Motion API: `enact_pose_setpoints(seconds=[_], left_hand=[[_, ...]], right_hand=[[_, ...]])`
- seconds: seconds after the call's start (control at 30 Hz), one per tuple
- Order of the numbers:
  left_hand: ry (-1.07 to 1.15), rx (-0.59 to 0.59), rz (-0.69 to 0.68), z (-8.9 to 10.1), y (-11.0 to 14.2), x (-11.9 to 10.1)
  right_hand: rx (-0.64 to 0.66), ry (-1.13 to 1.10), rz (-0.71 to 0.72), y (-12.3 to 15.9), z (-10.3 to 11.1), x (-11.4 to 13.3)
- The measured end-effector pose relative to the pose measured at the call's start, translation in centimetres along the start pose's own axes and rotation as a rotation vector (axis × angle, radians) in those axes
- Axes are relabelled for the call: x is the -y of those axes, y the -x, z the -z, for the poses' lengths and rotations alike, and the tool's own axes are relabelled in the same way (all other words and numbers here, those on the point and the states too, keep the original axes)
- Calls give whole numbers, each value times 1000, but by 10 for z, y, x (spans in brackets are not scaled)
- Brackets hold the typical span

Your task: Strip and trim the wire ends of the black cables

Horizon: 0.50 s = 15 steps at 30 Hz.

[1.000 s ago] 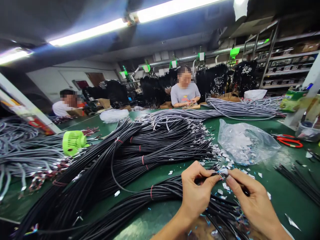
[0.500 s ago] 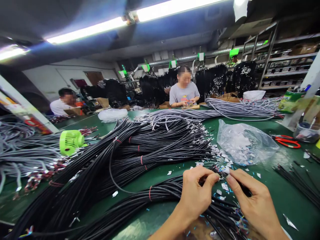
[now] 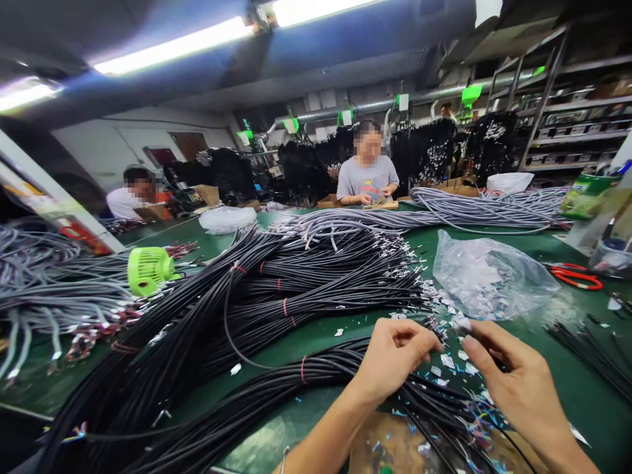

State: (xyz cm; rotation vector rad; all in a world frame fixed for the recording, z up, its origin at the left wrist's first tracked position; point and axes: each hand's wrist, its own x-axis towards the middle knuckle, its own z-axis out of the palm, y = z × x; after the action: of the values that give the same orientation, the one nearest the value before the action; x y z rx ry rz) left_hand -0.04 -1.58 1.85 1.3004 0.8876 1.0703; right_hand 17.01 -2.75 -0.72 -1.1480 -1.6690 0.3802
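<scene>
Broadly, the green table (image 3: 286, 421) fills most of the lower frame before me. Across its centre and lower left spreads a large pile of black cables (image 3: 187, 329), tied in places with thin red bands. Grey cables (image 3: 59, 289) heap up at the left edge, and more grey lengths (image 3: 494, 214) lie along the far side. At upper centre a person in a grey shirt (image 3: 368, 178) sits across from me. Nearer, a separate black bundle (image 3: 276, 388) runs from lower left beneath my left hand (image 3: 437, 347) to coloured wire ends (image 3: 476, 421) at lower right. A clear plastic bag (image 3: 494, 276) sits right of centre.

My left hand has its thumb and fingers drawn close together; I cannot tell whether anything is between them. Just apart from it, my right hand (image 3: 465, 334) pinches a silvery scrap (image 3: 461, 322) below the bag. A lime-green fan (image 3: 148, 270) stands at left; red-handled scissors (image 3: 590, 284) lie at right. Smallest, white flakes (image 3: 447, 361) and blue specks litter the area around my fingers.
</scene>
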Motion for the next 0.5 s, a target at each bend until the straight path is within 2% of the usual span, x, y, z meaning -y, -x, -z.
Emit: enact_pose_setpoints(seconds=[0.07, 0.2, 0.3, 0.37, 0.43, 0.5], left_hand=[[-3, -76, -30, -4, 1, 2], [19, -120, -54, -12, 4, 8], [1, -174, -81, -16, 5, 12], [-34, -211, -112, -17, 5, 14], [-91, -215, -125, -16, 5, 14], [-145, -164, -117, -12, 4, 11]], right_hand=[[16, -38, 2, -1, 1, 3], [32, -90, 25, -2, -1, 13], [6, -101, 37, 0, -4, 14], [-37, -59, 97, 2, -4, 13], [-46, -28, 165, 3, -2, 11], [41, -85, 151, 2, 1, 10]])
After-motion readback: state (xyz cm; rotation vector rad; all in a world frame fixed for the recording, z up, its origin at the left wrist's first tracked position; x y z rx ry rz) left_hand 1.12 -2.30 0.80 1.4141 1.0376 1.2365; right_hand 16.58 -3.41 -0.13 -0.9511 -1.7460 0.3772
